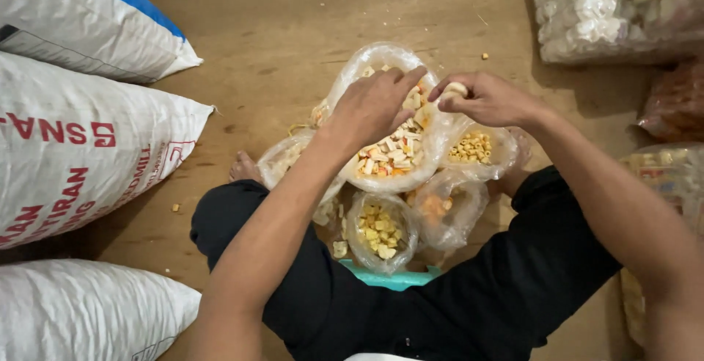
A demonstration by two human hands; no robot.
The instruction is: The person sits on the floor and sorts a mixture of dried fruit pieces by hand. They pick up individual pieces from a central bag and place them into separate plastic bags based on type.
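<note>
I sit cross-legged on a brown floor with several clear plastic bags of small crackers between my knees. My left hand [375,104] reaches into the largest bag [381,60], which holds mixed white, yellow and orange pieces [389,157]. My right hand [488,98] pinches that bag's rim at the right side, with a pale piece at its fingertips. Smaller bags lie around: one with yellow rings [473,147], one with yellow cubes [380,230], one with orange pieces [447,207].
Three big white woven sacks [81,148] are stacked along the left. Large clear bags of white and reddish crackers [609,12] stand at the right. A teal object [389,279] lies under the small bags. Loose crumbs dot the floor [279,31].
</note>
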